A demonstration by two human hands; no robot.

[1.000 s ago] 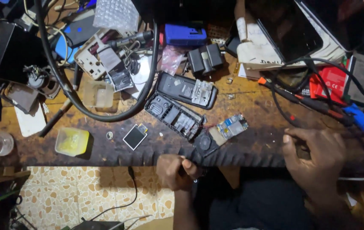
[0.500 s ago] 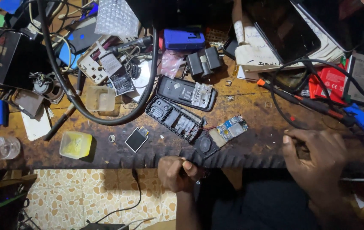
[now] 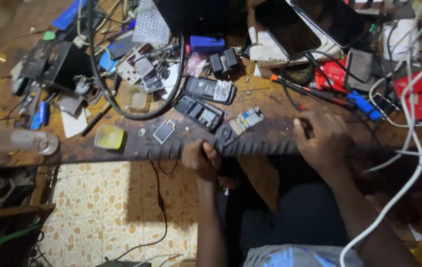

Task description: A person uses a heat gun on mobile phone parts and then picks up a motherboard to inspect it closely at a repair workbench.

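Note:
My left hand (image 3: 201,158) is curled into a fist at the front edge of the worn wooden bench (image 3: 270,141), just below a small round dark part (image 3: 226,132). What it holds, if anything, is hidden. My right hand (image 3: 322,141) rests on the same edge further right, its fingers closed around a small dark object (image 3: 308,129). Between and beyond the hands lie an opened black phone body (image 3: 198,111), a second phone shell (image 3: 210,90) and a bare circuit board (image 3: 248,118).
A small screen (image 3: 164,131) and a yellow tub (image 3: 109,137) sit left of the phones. A thick black cable (image 3: 122,106) loops over clutter. A plastic bottle (image 3: 13,141) lies far left. Screwdrivers (image 3: 315,91), red packs (image 3: 421,96) and a white cable (image 3: 408,173) crowd the right.
The view has shifted slightly. Both hands stay at the bench's front edge, the left still curled and the right still closed on the small dark object.

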